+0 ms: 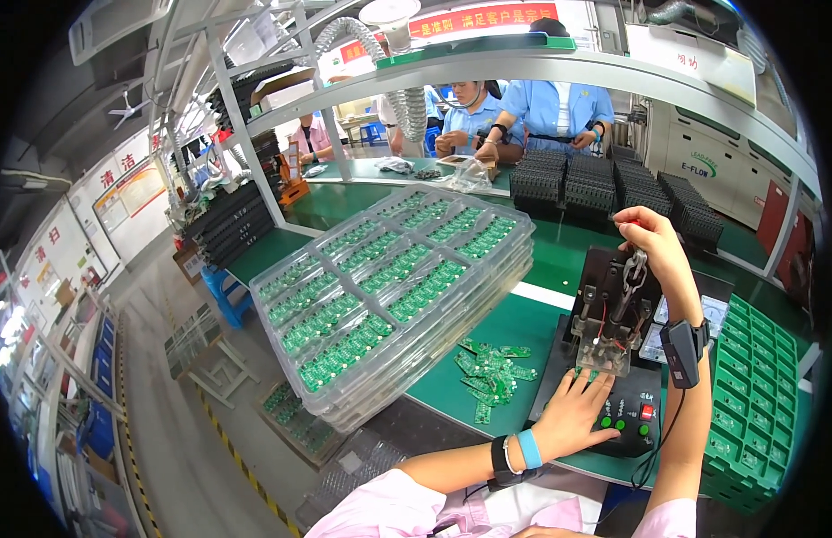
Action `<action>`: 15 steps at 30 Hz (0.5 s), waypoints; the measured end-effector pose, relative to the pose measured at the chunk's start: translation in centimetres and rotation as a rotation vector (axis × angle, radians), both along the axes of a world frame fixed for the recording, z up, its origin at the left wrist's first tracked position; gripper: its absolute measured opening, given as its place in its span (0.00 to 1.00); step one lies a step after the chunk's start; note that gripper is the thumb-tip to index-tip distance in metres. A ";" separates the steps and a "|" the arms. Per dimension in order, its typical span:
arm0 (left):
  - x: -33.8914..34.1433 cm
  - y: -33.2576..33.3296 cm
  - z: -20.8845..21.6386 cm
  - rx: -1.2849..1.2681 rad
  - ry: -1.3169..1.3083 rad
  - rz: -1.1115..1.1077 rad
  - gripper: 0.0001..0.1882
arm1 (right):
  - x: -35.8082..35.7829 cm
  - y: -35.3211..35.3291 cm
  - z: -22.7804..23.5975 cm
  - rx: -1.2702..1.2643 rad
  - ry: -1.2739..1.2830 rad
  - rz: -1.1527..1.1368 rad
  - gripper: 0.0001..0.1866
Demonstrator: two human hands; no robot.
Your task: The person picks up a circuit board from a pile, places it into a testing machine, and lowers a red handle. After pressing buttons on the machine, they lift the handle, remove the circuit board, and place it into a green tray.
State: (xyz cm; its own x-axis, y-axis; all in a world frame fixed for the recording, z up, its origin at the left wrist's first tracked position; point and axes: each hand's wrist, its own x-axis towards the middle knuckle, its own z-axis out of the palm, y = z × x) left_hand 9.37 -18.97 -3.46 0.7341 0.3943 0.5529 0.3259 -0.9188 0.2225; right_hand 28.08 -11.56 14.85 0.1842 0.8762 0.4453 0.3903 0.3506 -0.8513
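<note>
"Pink sleeves (380,507) come closest; what about the hands?"
"Apart. Left hand (568,417) lies spread at the black fixture (604,351), gripping or not I can't tell; right hand (656,244) curls round its red handle (633,222)."
"And the surface?"
"Green table (534,321): fixture right of loose circuit boards (495,381) and stacked clear trays (434,345)."
"The room?"
"Blue-shirted people (552,108) beyond, grey floor (160,403) leftward."
</note>
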 end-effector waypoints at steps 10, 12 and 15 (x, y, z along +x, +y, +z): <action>0.3 0.7 0.6 -0.048 -0.031 -0.006 0.43 | 0.1 -0.1 -0.1 0.007 0.021 0.035 0.11; 0.1 1.8 0.6 -0.065 -0.078 -0.102 0.40 | 0.5 0.1 -0.4 0.011 0.026 0.035 0.11; -0.1 2.3 -0.3 -0.068 -0.060 -0.112 0.39 | 0.5 0.6 -0.6 0.015 0.028 0.059 0.11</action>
State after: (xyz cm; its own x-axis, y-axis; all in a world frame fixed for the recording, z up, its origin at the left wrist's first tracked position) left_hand 9.30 -16.70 -3.73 0.7422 0.3499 0.5716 0.2069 -0.9309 0.3012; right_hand 28.55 -10.91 14.29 0.1452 0.8791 0.4540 0.3443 0.3853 -0.8562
